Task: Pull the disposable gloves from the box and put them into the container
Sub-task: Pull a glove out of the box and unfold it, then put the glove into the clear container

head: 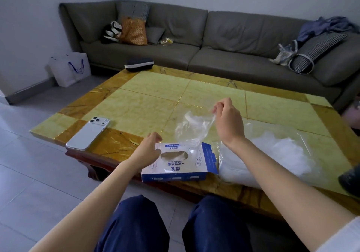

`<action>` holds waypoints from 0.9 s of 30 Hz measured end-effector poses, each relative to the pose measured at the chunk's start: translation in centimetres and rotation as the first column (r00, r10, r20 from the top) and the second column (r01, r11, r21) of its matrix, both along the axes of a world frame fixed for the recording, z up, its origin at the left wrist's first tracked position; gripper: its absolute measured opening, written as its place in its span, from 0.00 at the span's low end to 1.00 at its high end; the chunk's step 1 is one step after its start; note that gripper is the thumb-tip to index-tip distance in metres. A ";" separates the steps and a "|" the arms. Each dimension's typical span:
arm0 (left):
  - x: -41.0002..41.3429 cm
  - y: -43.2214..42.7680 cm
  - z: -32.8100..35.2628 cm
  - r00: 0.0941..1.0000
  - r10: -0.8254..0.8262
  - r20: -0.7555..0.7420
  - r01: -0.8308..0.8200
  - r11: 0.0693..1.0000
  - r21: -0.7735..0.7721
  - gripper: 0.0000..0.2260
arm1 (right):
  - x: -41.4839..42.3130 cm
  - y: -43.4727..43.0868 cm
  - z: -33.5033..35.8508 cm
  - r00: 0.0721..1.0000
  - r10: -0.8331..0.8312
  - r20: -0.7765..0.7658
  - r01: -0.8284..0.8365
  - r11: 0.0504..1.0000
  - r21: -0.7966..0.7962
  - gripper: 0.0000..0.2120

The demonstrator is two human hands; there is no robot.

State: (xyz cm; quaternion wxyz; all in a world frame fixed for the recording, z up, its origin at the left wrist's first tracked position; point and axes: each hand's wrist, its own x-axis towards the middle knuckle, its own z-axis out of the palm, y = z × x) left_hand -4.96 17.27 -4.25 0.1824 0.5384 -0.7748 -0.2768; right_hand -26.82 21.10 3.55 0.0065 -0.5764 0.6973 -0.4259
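My right hand (228, 121) holds its fingers (216, 109) pinched on the top edge of a clear disposable glove (192, 127), which hangs lengthwise down to the glove box (181, 164) gripped by my left hand (148, 150) on the worktop (155, 95), with the clear container (282, 150) just right of it.

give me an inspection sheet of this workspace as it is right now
surface: yellow-tiled table
job's things: glove box at the near edge; clear glove lifted above it; clear container to its right, with a whitish plastic heap inside
clutter: phone camera-side up; black case at the far edge
grippers: left hand holds the glove box; right hand pinches the clear glove
cables: nothing seen
surroundings: grey sofa with bags on it; white bag on the floor
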 end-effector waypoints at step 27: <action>-15.9 1.1 11.6 0.832 -0.498 0.244 0.535 0.837 -0.116 0.13 | -7.8 6.6 4.5 0.928 0.324 -0.183 -0.225 0.880 0.418 0.40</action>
